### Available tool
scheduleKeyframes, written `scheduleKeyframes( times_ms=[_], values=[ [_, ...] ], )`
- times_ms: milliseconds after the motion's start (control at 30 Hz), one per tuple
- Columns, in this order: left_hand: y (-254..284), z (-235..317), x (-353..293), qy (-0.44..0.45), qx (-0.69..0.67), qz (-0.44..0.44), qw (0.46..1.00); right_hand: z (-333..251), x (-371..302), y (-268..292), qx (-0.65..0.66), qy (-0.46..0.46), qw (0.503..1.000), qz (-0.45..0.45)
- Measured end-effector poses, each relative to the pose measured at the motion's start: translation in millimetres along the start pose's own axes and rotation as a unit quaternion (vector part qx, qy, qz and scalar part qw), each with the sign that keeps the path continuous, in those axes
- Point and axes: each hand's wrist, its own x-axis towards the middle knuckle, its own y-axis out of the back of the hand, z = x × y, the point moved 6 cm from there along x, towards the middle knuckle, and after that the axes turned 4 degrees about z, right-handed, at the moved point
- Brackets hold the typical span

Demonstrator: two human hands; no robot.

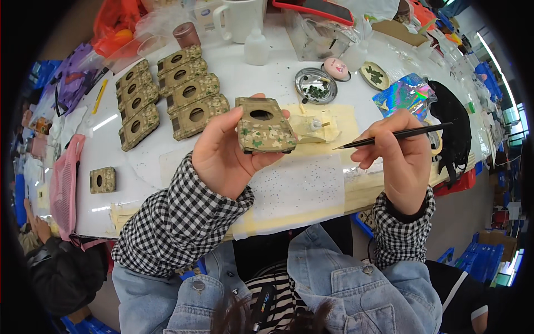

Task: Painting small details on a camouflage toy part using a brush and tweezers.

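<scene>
My left hand [222, 158] is closed around a boxy camouflage model hull [267, 136] with a round hole in its top, held up above the table. Its near face carries green, tan and brown patches. Between the fingers of my right hand [401, 158] is a fine black paintbrush [425, 129], its thin tip pointing left toward the hull but apart from it. Several similar camouflage hulls [208, 114] stand in two columns at the left. One more hull [109, 182] sits alone, nearer to me. Beneath my hands lies white paper [300, 189] with small dark specks.
A round metal dish [301, 77] with dark green bits and an oval lid [384, 83] with green paint lie beyond the brush. Farther back stand a white mug [240, 22] and a squeeze bottle [256, 49]. A black pouch [453, 119] lies right; pink mesh [65, 183] hangs left.
</scene>
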Motion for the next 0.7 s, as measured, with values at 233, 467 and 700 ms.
scheduleKeyframes(
  times_ms=[233,467,700],
  values=[
    [-3.4,-1.1,-0.5,-0.007,0.028,0.018,0.999,-28.6,8.5,-48.5,-0.004,0.144,0.989,-0.042],
    [-7.6,-0.7,-2.8,-0.007,0.008,0.008,1.0,-12.1,17.4,-64.4,-0.021,0.172,0.984,-0.039],
    [-4.7,-1.0,-4.1,0.004,0.04,0.009,0.999,-4.7,19.9,-67.4,0.003,0.151,0.988,-0.045]
  ],
)
